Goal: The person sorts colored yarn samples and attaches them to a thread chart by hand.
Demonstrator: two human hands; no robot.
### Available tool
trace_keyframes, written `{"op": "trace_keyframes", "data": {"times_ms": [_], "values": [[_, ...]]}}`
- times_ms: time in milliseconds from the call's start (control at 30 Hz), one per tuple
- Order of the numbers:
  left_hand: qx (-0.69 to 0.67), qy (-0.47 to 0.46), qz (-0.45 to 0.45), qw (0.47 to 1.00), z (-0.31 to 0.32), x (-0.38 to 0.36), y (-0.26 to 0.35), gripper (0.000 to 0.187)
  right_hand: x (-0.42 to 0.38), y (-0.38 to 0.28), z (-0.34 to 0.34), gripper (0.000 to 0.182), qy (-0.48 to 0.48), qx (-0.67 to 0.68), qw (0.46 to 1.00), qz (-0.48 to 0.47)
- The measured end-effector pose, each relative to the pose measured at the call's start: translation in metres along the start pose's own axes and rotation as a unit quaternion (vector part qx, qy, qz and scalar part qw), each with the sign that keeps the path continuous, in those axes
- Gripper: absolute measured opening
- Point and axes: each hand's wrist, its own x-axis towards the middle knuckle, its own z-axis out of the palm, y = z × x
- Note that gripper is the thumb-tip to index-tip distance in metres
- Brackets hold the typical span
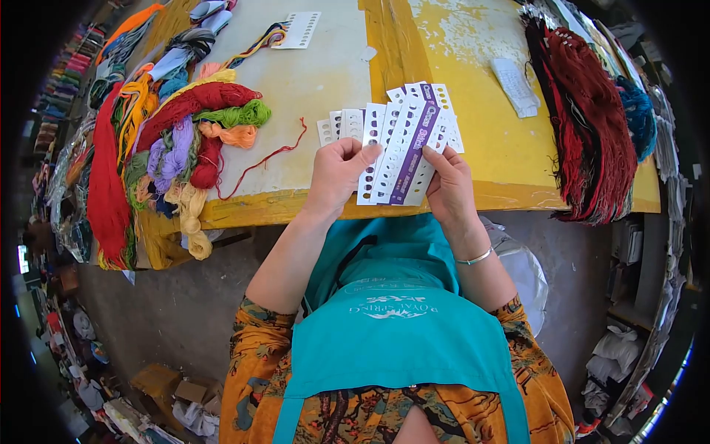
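Note:
Both my hands hold a fanned bunch of white punched cards (390, 159) above the table's front edge. Rows of holes run along the cards, and the front one has a purple printed band. My left hand (336, 174) pinches the left side of the bunch between thumb and fingers. On the right side, my right hand (451, 185) grips the cards with its thumb in front. A loose dark red thread (275, 154) lies on the table left of my left hand. The fingers behind the cards are partly hidden.
Colourful yarn skeins (174, 140) pile up on the left of the table (473, 177). Dark red and black thread bundles (592, 111) lie at the right. Farther back are a punched card with threads (298, 31) and a white paper slip (515, 89).

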Motion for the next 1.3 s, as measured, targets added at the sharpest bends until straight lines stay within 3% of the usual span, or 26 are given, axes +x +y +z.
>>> {"op": "trace_keyframes", "data": {"times_ms": [133,167,200,233,267,333,367,567,733,833,867,900,967,1000,1033,1100,1133,1200,1233,1300], "values": [[0.033,0.051,-0.029,0.998,-0.007,0.007,0.003,0.024,0.0,-0.008,-0.006,0.022,0.007,0.001,1.0,-0.012],[0.226,0.124,0.106,0.96,-0.011,0.013,-0.004,0.027,0.0,-0.01,-0.006,0.022,0.014,0.0,1.0,-0.007],[0.404,0.188,0.236,0.863,-0.015,0.017,-0.01,0.03,0.0,-0.011,-0.007,0.022,0.02,0.0,1.0,-0.003],[0.419,0.192,0.207,0.863,-0.013,0.014,-0.007,0.033,0.0,-0.011,-0.007,0.022,0.021,0.0,1.0,-0.005],[0.419,0.19,0.208,0.863,-0.01,0.011,-0.005,0.033,0.0,-0.009,-0.005,0.021,0.017,0.004,1.0,-0.006],[0.212,0.027,0.14,0.967,-0.002,0.004,-0.004,0.031,-0.001,-0.004,-0.002,0.02,0.022,0.006,1.0,0.003],[0.11,-0.002,0.094,0.99,0.005,0.002,-0.009,0.026,-0.002,-0.003,0.001,0.02,0.02,0.005,1.0,0.005],[0.002,0.009,-0.01,1.0,-0.001,0.0,0.007,0.017,-0.003,-0.007,-0.001,0.014,0.044,-0.019,0.998,0.034],[0.013,0.032,-0.008,0.999,-0.016,0.015,0.001,0.017,0.002,-0.011,-0.008,0.013,0.031,-0.01,0.999,0.012],[0.118,0.075,-0.006,0.99,-0.02,0.02,-0.007,0.021,0.001,-0.012,-0.004,0.012,0.044,-0.026,0.999,0.003],[0.28,0.141,0.108,0.943,-0.021,0.02,-0.011,0.024,0.002,-0.01,-0.004,0.012,0.038,-0.037,0.999,0.005],[0.428,0.201,0.217,0.854,-0.023,0.021,-0.015,0.026,0.003,-0.009,-0.004,0.012,0.032,-0.048,0.998,0.006],[0.388,0.172,0.202,0.883,-0.013,0.008,-0.006,0.029,0.003,-0.007,0.0,0.012,0.038,-0.054,0.998,0.004],[0.232,0.1,0.125,0.959,-0.007,0.002,-0.004,0.028,0.003,-0.005,0.002,0.012,0.03,-0.066,0.997,0.005],[0.066,0.025,0.045,0.997,-0.003,0.0,-0.004,0.028,0.003,-0.003,0.003,0.012,0.021,-0.078,0.997,0.006],[0.048,-0.008,0.008,0.999,-0.001,0.002,-0.005,0.026,0.004,-0.003,0.005,0.014,0.021,-0.099,0.995,0.018],[0.033,0.02,0.01,0.999,-0.002,0.004,-0.005,0.024,0.006,-0.005,0.004,0.016,0.005,-0.148,0.989,-0.017],[0.04,0.066,0.025,0.997,-0.014,0.011,-0.013,0.023,0.02,-0.006,-0.007,0.019,0.004,-0.261,0.955,-0.14],[0.041,0.063,0.025,0.997,-0.019,0.012,-0.011,0.023,0.025,-0.013,-0.011,0.019,0.044,-0.36,0.911,-0.197],[0.191,0.085,0.03,0.977,-0.025,0.013,-0.008,0.024,0.04,-0.023,-0.03,0.024,0.098,-0.566,0.763,-0.296]]}}
